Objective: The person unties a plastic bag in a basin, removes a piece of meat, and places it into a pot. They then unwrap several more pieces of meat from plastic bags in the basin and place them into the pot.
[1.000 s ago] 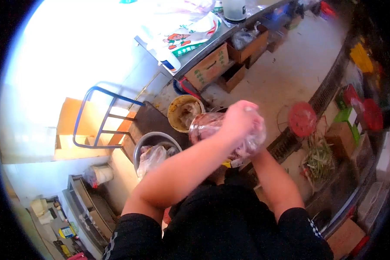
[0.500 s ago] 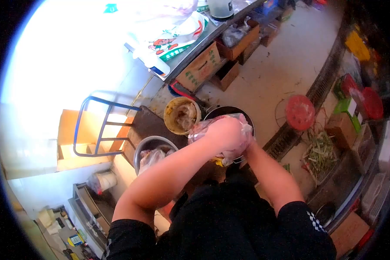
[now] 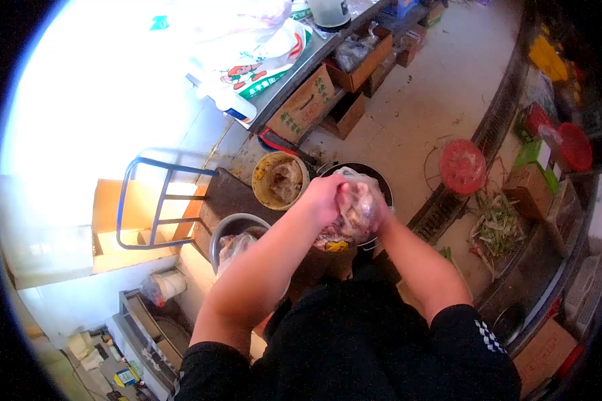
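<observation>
A clear plastic bag [image 3: 358, 208] with pinkish-brown contents like raw meat is held between my two hands. My left hand [image 3: 324, 195] grips its upper left side, fingers closed on the plastic. Around the right side curls my right hand [image 3: 381, 212], its fingers partly hidden by the bag. Both are above a dark round pot [image 3: 388, 194] with a metal handle, whose inside is mostly covered. Under the bag shows a small yellow piece [image 3: 336, 246]. To the left are a yellowish bucket [image 3: 258, 184] with brownish contents and a grey tub [image 3: 215, 244] holding bagged pieces.
A blue-framed trolley handle [image 3: 122, 207] rises at the left. Cardboard boxes [image 3: 302, 110] sit beneath a counter [image 3: 274, 100] with bags and bottles. On the right are a red stool [image 3: 462, 167], a floor drain grate [image 3: 435, 212] and a heap of green stalks [image 3: 495, 230].
My left hand has shifted from over the bag to its left side, uncovering more of it. The bag appears turned or bunched more upright. The view has shifted slightly.
</observation>
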Motion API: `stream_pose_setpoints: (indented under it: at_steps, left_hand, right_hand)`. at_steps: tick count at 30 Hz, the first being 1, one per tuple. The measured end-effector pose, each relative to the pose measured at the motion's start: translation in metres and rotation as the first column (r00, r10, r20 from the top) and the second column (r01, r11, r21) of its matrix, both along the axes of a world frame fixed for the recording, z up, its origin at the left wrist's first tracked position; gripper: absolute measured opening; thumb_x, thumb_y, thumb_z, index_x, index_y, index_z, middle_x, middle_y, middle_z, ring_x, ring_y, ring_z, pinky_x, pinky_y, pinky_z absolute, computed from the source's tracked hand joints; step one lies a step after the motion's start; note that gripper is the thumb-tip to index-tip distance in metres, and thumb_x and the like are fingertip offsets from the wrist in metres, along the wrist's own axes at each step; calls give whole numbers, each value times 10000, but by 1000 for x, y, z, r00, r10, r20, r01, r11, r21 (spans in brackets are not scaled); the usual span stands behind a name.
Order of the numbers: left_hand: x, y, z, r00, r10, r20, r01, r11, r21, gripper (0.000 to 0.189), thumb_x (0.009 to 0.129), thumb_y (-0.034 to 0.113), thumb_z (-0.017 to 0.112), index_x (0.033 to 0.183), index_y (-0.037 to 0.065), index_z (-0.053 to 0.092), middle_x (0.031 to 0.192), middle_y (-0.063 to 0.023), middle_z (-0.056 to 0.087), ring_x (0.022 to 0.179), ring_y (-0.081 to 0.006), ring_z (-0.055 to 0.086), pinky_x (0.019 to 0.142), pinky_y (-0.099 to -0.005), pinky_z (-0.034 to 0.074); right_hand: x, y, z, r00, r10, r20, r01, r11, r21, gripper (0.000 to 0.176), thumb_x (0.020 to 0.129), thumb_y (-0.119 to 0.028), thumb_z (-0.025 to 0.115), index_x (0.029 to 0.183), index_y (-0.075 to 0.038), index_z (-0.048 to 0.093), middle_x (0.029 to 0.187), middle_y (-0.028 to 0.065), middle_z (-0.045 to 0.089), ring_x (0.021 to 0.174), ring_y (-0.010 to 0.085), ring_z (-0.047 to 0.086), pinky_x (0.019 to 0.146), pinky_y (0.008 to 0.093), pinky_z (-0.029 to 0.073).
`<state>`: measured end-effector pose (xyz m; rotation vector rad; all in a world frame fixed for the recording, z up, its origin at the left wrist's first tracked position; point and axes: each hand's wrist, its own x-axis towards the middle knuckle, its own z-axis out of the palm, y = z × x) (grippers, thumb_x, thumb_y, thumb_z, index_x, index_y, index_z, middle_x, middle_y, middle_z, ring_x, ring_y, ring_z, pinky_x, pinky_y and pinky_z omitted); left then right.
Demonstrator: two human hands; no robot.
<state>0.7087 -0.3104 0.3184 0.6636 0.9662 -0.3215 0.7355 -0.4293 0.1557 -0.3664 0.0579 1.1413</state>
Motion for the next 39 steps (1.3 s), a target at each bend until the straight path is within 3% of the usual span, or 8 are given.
stream_pose_setpoints:
  at_steps: [9,11,21,26,30,36,38,39]
  left_hand:
    - [-1,-3,17,910,-408,77,368,878,306,386,891,267,635,1072,-72,595,953,-168,679,914,-291,663,781,-396,523]
    - [1,-2,24,422,-728,-541,668,-154,728,458,843,335,692,1025,-79,617,949,-186,677,895,-290,665,787,-394,508]
    - [-11,-1,31,395,-875,-282,621,28,783,237,811,196,619,1021,86,626,890,-185,669,857,-368,648,750,-439,495]
    - [-10,-12,28,351,-699,-623,462,-450,764,205,808,97,547,1007,90,596,858,-182,658,900,-366,635,774,-466,501]
    - [-21,-11,11,415,-730,-543,308,-449,839,190,816,131,558,994,93,615,880,-197,653,882,-381,633,770,-467,509]
    - [-16,-6,24,375,-810,-451,565,-186,804,127,827,72,521,890,1,607,863,-158,629,754,-313,641,720,-418,533]
    - [-15,-8,20,935,-329,-132,349,921,175,122,826,44,504,861,-34,591,826,-120,616,723,-262,632,675,-379,538]
    - [-16,-9,20,969,-228,-92,237,966,105,119,813,2,505,877,-42,595,836,-115,620,726,-264,640,644,-368,541]
  right_hand:
    - [-11,-9,9,961,58,-269,-40,997,72,578,912,-496,499,1270,-44,536,1225,141,605,1076,279,616,926,444,510]
    - [-16,-6,-17,960,74,-271,-71,997,21,524,921,-475,501,1205,-41,573,1166,130,624,1026,278,628,897,436,517]
    - [-23,-6,-3,976,-36,-213,43,999,32,329,910,-332,550,1054,-43,610,1005,75,637,905,211,621,823,370,523]
    - [-25,2,-13,886,-100,452,164,981,-104,293,941,-286,512,1087,-46,595,1053,78,624,939,210,609,838,364,512]
    - [-32,4,-20,497,29,867,357,904,-235,273,953,-256,504,1111,-48,584,1083,75,616,956,210,604,842,359,510]
    - [-22,-12,19,987,-74,-146,54,989,-140,365,949,-383,504,1091,-60,594,988,75,638,896,213,623,776,356,531]
    - [-13,-12,-5,933,160,-323,-116,982,151,364,956,-383,487,1069,-58,603,956,77,648,849,214,635,714,354,545]
    - [-14,-15,-10,966,127,-224,-73,970,233,352,937,-347,480,1131,-75,588,1055,73,638,948,215,625,827,363,540]
